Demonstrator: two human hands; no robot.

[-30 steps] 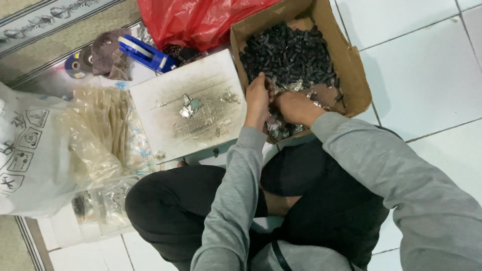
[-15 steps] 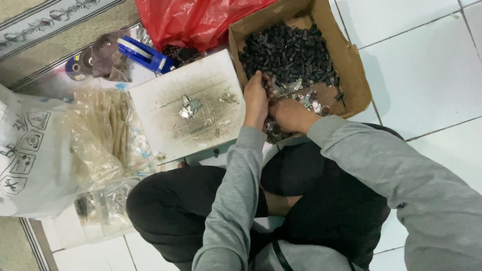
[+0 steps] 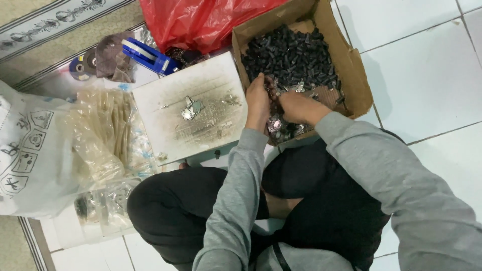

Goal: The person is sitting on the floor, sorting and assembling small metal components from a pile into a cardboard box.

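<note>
**Both hands in the near end of the parts box — shiny pieces right under the fingers**

Small shiny metal pieces (image 3: 281, 125) lie heaped in the near corner of the cardboard box (image 3: 351, 55), the end closest to the person's knees. They sit directly below and between the two hands — no reach needed, just down. Past them, toward the far end of the box, is the bigger heap of small black parts (image 3: 293, 50), filling most of the box floor.

Left hand (image 3: 257, 100) comes in along the box's left wall, fingers pointing away from the body toward the black heap, fingertips curled at the line where black parts meet shiny ones. Looks like it pinches something small and dark, but too tiny to say what. Right hand (image 3: 297, 107) comes in from the right, back of hand up, fingers curled down into the shiny pile; how far it is closed and whether it has hold of a piece — cannot tell, fingers hidden. The hands are nearly touching; both about equally near the shiny pieces, the left nearer the black heap.

The box's long axis runs away from the person, tilted a bit right.

Outward: a dirty white board (image 3: 170, 100) just left of the box with a few metal bits (image 3: 191, 107) on it, a red plastic bag (image 3: 201, 20) behind, clear plastic bags (image 3: 100, 135) further left, all on the white tile floor (image 3: 427, 75).
</note>
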